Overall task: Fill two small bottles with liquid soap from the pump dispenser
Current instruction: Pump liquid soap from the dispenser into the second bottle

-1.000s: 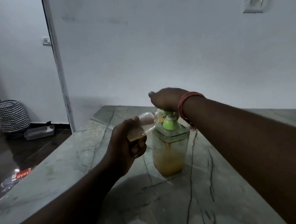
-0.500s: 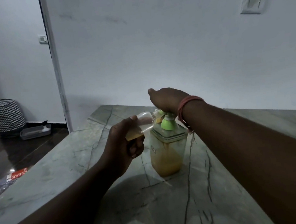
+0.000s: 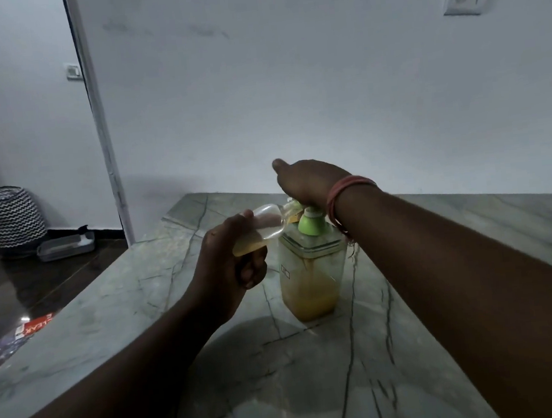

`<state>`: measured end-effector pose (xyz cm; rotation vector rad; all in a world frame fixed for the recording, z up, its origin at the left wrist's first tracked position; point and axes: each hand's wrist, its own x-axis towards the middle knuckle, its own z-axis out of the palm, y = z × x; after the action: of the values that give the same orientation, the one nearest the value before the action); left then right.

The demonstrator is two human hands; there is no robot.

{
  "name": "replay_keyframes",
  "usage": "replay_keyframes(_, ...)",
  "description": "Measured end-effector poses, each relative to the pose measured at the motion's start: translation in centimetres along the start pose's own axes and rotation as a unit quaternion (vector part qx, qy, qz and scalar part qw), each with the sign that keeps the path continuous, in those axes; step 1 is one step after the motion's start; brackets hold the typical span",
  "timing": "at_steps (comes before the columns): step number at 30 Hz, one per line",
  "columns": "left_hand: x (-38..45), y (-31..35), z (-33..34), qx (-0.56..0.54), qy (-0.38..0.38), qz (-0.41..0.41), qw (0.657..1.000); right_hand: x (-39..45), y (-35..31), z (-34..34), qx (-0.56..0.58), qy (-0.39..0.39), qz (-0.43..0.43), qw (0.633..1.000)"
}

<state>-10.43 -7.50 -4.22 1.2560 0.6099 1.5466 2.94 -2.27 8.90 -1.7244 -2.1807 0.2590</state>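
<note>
red packet (image 3: 35,328) on floor, txt "CLEAR"

The right hand (image 3: 309,182) covers the top of the pump dispenser (image 3: 311,273), so the pump head and its spout are mostly hidden. The mouth of the small bottle (image 3: 263,227) is blurred against the spout; if they touch, I cannot tell. The left hand (image 3: 229,267) hides the bottle's lower part. Both arms are cut off by the lower edge. The table (image 3: 110,325) runs out of the picture at the bottom. The small label on the dispenser is too small to read.
</note>
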Motion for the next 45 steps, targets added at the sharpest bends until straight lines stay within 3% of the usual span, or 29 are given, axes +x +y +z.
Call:
replay_keyframes(9,0.1,0.0,0.1,0.004,-0.001,0.006,1.000,-0.1,-0.4,-0.9,0.002,-0.035,0.015,0.999)
replay_keyframes(14,0.2,-0.3,-0.1,-0.015,-0.002,0.004,1.000,0.2,0.1,-0.3,0.027,0.006,0.023,0.999)
replay_keyframes(25,0.0,0.0,0.3,0.000,-0.004,0.002,1.000,0.4,0.1,-0.7,-0.032,-0.028,0.001,0.999)
replay_keyframes(38,0.0,-0.1,0.3,0.005,0.005,0.000,1.000,0.1,-0.1,-0.4,0.003,-0.037,0.005,0.999)
replay_keyframes(43,0.1,-0.2,0.1,0.020,-0.004,0.001,1.000,0.5,0.5,-0.1,0.004,0.015,0.013,1.000)
replay_keyframes(45,0.1,-0.1,0.1,0.016,0.002,-0.001,1.000,0.6,0.6,0.2,-0.010,-0.005,0.014,1.000)
